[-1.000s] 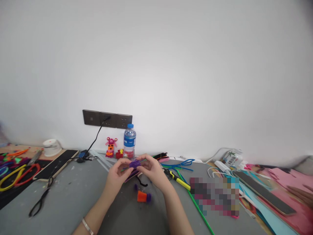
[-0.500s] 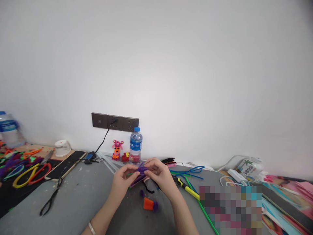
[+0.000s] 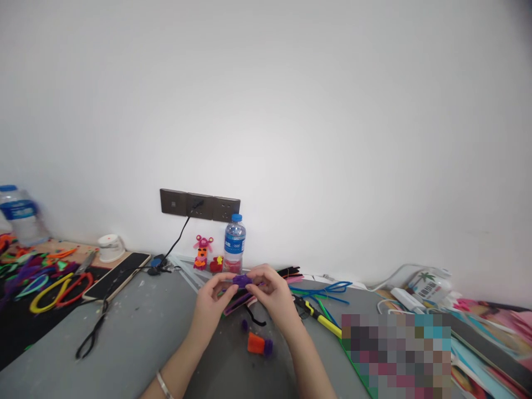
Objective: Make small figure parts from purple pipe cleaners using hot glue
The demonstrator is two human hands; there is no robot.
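Observation:
Between my left hand (image 3: 211, 303) and my right hand (image 3: 272, 296) is a small purple fuzzy piece (image 3: 241, 280), apparently shaped from pipe cleaner. Both hands pinch it between thumb and fingers, just above the grey table (image 3: 166, 332). Part of it is covered by my fingertips. Below lies an orange fuzzy piece with a purple end (image 3: 256, 343), beside a tiny purple bit (image 3: 244, 325). A bent black pipe cleaner (image 3: 258, 321) curves out from under my right hand. Purple stems lie partly hidden behind my hands.
A water bottle (image 3: 235, 244) stands near the wall beside a pink-and-orange figure (image 3: 201, 253). To the left lie a phone (image 3: 118, 276), red-handled scissors (image 3: 78, 289) and a black cord (image 3: 89, 341). On the right are blue pipe cleaners (image 3: 332, 288) and a yellow-and-black tool (image 3: 322, 320).
The whole scene has shifted slightly to the right in view. Both hands keep their pinch on the purple piece, and more of it shows between the fingertips.

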